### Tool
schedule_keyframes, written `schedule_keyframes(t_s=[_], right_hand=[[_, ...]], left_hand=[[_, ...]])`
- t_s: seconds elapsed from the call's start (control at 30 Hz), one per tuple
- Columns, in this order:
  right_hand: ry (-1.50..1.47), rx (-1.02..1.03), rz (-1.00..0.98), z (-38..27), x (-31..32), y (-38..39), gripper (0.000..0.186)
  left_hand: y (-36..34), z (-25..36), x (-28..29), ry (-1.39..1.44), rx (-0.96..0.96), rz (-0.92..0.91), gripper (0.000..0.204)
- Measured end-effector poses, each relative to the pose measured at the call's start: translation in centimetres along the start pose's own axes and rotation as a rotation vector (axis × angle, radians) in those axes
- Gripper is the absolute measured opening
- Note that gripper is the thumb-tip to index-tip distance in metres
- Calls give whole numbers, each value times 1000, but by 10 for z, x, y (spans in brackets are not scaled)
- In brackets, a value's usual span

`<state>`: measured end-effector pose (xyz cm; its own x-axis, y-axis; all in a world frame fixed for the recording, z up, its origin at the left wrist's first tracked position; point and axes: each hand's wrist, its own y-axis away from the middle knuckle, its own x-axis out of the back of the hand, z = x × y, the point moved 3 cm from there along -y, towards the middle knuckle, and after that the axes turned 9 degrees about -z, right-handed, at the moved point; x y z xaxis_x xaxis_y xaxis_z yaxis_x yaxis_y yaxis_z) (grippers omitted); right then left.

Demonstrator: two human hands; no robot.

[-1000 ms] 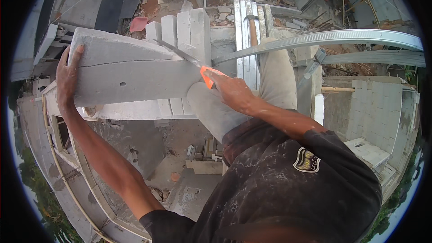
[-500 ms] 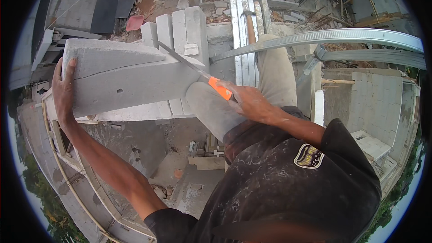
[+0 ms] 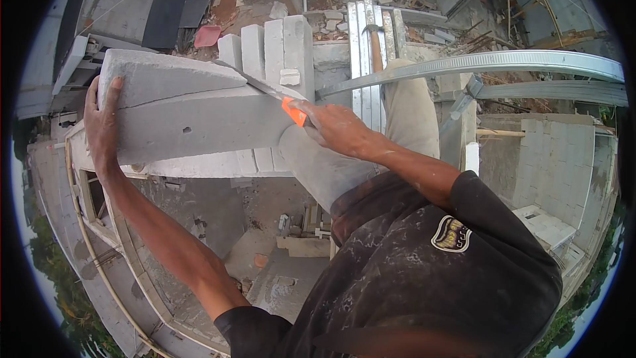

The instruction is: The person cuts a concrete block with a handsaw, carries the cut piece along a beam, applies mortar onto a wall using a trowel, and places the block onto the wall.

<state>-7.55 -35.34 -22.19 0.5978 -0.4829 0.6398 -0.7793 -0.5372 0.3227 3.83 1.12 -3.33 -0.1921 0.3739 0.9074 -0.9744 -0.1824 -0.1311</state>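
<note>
A long pale grey aerated concrete block (image 3: 205,122) lies across the wall at the left, its right end against my knee. A slanting cut line runs over its face, with a small hole below. My left hand (image 3: 103,116) is closed round the block's far left end, thumb on the face. In my right hand (image 3: 336,126) is a handsaw (image 3: 293,111), gripped by its orange and dark handle. The saw's blade crosses the block's top edge at the right end of the cut line; part of the blade is hidden behind the block.
More blocks (image 3: 275,46) stand in a row behind, with a small chip on top. A hammer (image 3: 375,46) rests on metal channels (image 3: 358,33) beside my leg. A curved metal stud (image 3: 490,61) crosses at the right. Below the wall lies a deep drop to a floor (image 3: 265,225).
My right hand has pushed the saw to the left, so its handle is closer to the block. My left hand keeps its hold on the block's end. The view has shifted slightly.
</note>
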Motion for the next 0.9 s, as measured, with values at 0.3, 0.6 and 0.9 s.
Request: schedule_keyframes(t_s=[0.3,0.6,0.9], right_hand=[[-17,47,92,-7,-28,16,59],[31,58,102,4,-40,51,55],[-20,122,180,6,-21,42,64]], left_hand=[[3,3,1,-22,12,8,105],[6,14,0,37,92,-93,105],[6,18,2,-6,50,-24,102]])
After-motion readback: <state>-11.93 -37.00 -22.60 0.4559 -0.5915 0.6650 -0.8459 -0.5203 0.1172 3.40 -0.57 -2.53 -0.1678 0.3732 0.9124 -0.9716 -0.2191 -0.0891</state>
